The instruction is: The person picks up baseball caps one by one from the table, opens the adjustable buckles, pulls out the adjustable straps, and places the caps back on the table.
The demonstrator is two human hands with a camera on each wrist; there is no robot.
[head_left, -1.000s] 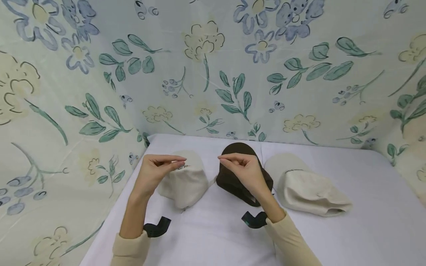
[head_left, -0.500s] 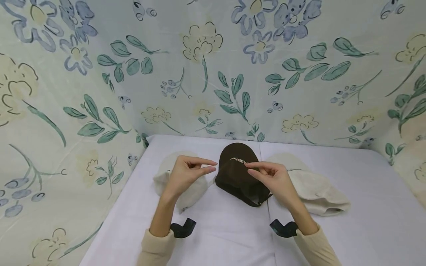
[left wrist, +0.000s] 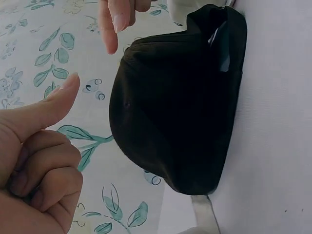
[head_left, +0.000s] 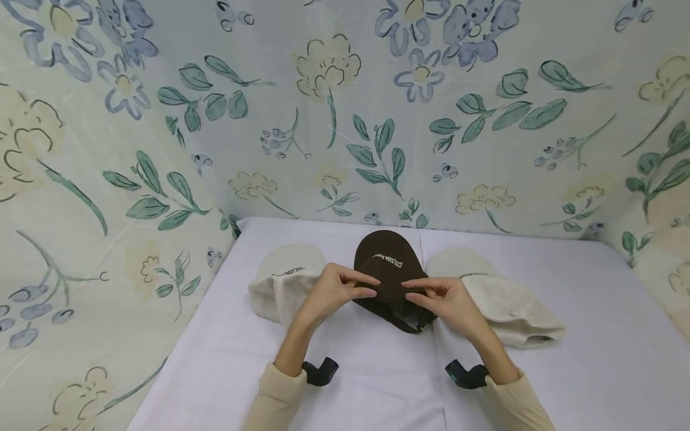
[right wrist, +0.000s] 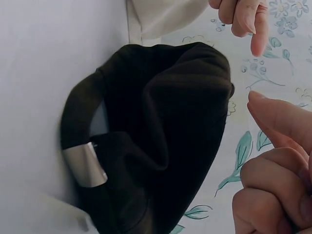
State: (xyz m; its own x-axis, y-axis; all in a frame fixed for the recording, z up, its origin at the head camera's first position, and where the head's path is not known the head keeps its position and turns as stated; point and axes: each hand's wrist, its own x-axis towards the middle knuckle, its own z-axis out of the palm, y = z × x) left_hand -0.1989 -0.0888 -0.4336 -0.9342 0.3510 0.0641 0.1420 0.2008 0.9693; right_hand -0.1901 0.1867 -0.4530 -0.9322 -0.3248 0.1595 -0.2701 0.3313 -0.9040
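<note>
A dark brown baseball cap (head_left: 381,251) with pale lettering lies in the middle of the table, its brim pointing away. Over its near left side hovers my left hand (head_left: 330,293), thumb and forefinger extended with a gap between them. My right hand (head_left: 454,304) hangs at the cap's right side in a like pose. Both wrist views show the brown cap (left wrist: 170,107) apart from the fingers, and the other fingers (right wrist: 263,170) are curled in. Neither hand holds anything. A metal buckle (right wrist: 87,165) shows on the cap's back strap.
To the left sits a beige cap (head_left: 280,293) with dark lettering, partly behind my left hand. Another beige cap (head_left: 512,308), its crown slumped, lies to the right. All rest on a white-covered table (head_left: 609,335). Floral cloth (head_left: 334,173) hangs behind and at the sides.
Both hands have moved right and somewhat nearer, from above the left beige cap and brown cap to either side of the brown cap. The caps have stayed in place.
</note>
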